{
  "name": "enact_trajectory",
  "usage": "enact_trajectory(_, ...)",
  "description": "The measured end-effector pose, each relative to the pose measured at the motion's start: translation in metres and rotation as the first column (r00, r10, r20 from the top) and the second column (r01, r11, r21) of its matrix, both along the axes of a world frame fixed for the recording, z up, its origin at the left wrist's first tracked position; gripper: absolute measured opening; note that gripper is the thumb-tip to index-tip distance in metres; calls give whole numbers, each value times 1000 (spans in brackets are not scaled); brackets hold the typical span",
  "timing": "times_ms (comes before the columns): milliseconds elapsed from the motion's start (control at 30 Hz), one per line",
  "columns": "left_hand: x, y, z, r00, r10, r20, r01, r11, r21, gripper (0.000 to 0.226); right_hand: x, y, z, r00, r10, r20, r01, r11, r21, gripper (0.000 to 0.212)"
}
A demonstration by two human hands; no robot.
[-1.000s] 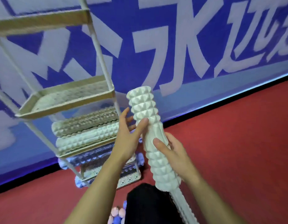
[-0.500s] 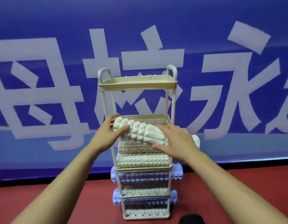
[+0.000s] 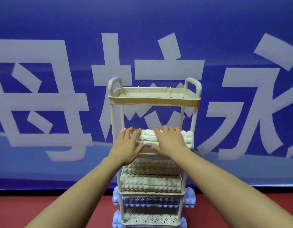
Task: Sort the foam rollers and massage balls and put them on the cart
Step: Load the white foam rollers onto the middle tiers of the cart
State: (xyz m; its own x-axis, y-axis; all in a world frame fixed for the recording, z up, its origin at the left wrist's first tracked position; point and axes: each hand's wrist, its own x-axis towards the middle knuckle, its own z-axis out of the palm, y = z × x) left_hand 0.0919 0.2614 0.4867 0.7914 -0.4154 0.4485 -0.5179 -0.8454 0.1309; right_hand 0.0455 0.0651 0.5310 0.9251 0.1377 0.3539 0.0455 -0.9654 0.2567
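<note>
White knobbly foam roller (image 3: 149, 138) lies horizontal on the second shelf of the beige plastic tiered cart (image 3: 154, 102), centre frame. Left hand (image 3: 128, 145) rests on the roller's left end, fingers nearly straight, draped over it; right hand (image 3: 171, 140) lies flat across its middle-right, fingers spread, thumb low in front. Neither grips it. Top shelf holds nothing visible. Third shelf down: two beige textured foam rollers (image 3: 150, 182) stacked. Lower shelves: pale blue rollers (image 3: 189, 197), ends sticking out both sides. Blue banner wall (image 3: 60, 30) behind, red floor (image 3: 43, 208) at bottom
</note>
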Motion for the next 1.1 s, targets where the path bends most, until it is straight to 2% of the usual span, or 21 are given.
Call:
enact_trajectory(100, 20, -13, -2, 998, 50, -38, -49, 999, 20, 58, 26, 2, -5, 998, 54, -29, -55, 998, -12, 74)
enact_trajectory(233, 41, -19, -12, 984, 129, -125, -122, 990, 64, 62, 58, -5, -9, 989, 71, -131, -68, 997, 31, 76)
enact_trajectory(333, 52, -24, -17, 979, 124, -161, -110, 990, 94, 66, 77, -18, -14, 984, 60, -165, -50, 997, 64, 72)
enact_trajectory(500, 66, -32, -23, 972, 117, -206, -82, 982, 169, 69, 94, -40, -31, 958, 68, -278, 14, 959, 284, 71)
enact_trajectory(667, 71, -32, -29, 980, 136, -143, -109, 977, 181, 68, 100, -41, -52, 974, 43, -222, 39, 935, 352, 66)
enact_trajectory(833, 69, -26, -31, 965, 169, -202, -135, 976, 172, 70, 92, -41, -51, 982, 68, -177, 16, 902, 432, 63)
enact_trajectory(967, 54, -25, -28, 975, 166, -148, -140, 975, 172, 70, 72, -39, -42, 988, 63, -144, -1, 919, 395, 63)
enact_trajectory(1100, 23, -24, -19, 991, 120, -51, -116, 990, 79, 64, 35, -37, -44, 997, 68, -20, -56, 923, 382, 57)
